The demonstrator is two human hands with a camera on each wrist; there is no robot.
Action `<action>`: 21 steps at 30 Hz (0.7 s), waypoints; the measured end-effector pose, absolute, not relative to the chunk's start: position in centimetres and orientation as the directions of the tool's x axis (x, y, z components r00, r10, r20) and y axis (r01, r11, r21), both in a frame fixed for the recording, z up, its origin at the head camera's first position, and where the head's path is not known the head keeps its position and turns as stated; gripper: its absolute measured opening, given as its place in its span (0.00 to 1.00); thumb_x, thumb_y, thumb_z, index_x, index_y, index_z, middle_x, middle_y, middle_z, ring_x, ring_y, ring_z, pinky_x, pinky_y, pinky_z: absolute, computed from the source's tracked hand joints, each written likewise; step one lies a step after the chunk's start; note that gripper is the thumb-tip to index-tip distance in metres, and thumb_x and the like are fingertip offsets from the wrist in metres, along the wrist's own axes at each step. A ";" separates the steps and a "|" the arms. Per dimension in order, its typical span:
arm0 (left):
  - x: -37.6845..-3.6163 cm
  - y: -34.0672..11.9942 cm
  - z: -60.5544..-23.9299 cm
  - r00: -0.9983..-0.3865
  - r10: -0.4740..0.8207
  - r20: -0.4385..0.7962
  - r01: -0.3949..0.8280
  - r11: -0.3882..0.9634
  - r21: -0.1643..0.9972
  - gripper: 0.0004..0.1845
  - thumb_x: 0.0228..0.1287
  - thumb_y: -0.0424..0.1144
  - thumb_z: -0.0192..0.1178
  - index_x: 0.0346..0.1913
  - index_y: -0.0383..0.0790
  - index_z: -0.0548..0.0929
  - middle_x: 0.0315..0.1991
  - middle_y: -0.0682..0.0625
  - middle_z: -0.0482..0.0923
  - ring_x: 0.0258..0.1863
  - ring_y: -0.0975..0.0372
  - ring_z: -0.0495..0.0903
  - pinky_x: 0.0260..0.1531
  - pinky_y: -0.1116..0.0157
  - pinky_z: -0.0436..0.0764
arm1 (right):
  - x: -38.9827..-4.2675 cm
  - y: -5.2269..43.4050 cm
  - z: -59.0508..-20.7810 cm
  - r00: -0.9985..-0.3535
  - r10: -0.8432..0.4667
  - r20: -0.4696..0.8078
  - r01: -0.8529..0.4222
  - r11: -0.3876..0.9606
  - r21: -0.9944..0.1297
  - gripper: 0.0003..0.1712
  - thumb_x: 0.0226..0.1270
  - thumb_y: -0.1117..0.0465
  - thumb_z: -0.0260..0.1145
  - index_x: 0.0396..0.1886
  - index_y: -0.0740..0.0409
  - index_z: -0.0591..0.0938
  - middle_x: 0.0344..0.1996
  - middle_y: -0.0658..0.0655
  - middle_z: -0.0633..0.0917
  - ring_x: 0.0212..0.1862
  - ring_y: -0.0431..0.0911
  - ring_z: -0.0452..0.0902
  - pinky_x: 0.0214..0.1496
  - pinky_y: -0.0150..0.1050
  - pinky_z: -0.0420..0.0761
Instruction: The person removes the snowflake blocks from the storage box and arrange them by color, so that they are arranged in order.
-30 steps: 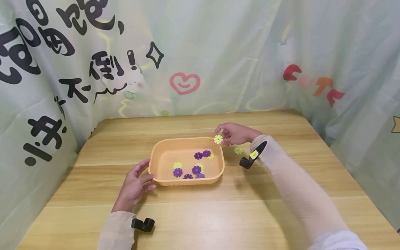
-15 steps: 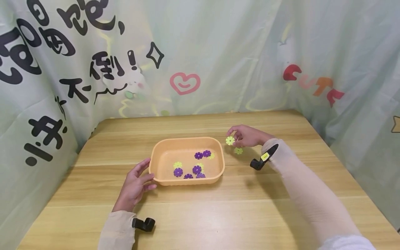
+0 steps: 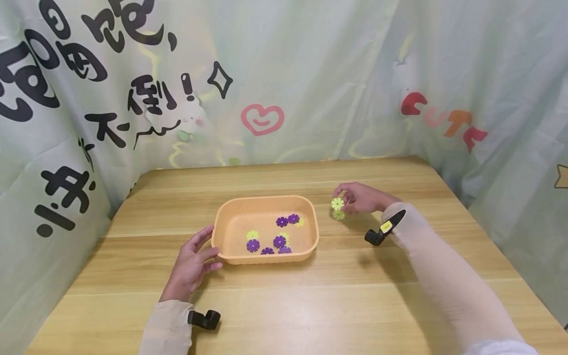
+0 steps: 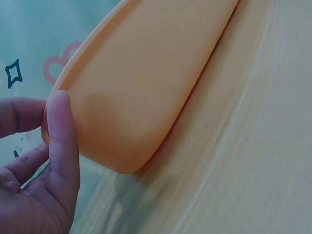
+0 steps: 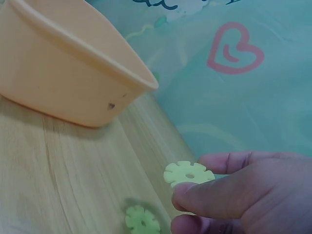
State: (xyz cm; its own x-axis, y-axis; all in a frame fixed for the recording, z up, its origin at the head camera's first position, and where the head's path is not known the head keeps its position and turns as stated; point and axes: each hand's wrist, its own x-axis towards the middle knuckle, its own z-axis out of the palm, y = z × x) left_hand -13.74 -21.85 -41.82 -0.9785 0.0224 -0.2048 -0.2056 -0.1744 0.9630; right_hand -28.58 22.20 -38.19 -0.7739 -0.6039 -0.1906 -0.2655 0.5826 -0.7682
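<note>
Yellow notched disc (image 5: 176, 172) pinched near orange basin (image 5: 63, 83).

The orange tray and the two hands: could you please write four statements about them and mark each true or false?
1. The right hand pinches a yellow disc. True.
2. The left hand pinches a purple disc. False: the left hand holds the rim of the tray.
3. A second yellow disc lies outside the tray. True.
4. The tray contains only purple discs. False: yellow discs lie there with the purple discs.
</note>
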 end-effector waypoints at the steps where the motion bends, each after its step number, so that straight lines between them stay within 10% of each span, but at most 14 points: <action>1: -13.7 -21.9 -41.8 -0.978 0.022 -0.205 -0.206 -0.174 0.963 0.36 0.64 0.19 0.52 0.74 0.37 0.57 0.71 0.42 0.55 0.29 0.59 0.79 0.26 0.69 0.86 | -28.5 22.3 -38.3 -0.775 -0.603 -0.190 -0.262 0.581 -0.770 0.21 0.62 0.73 0.63 0.55 0.68 0.73 0.30 0.60 0.79 0.34 0.53 0.79 0.31 0.37 0.82; 21: -13.7 -21.8 -41.7 -0.978 0.019 -0.207 -0.207 -0.168 0.964 0.36 0.64 0.19 0.52 0.74 0.37 0.57 0.71 0.42 0.55 0.29 0.59 0.79 0.26 0.70 0.85 | -28.0 25.4 -40.6 -0.823 -0.526 -0.212 -0.230 0.651 -0.723 0.19 0.63 0.70 0.66 0.53 0.65 0.74 0.27 0.54 0.76 0.26 0.44 0.73 0.23 0.32 0.76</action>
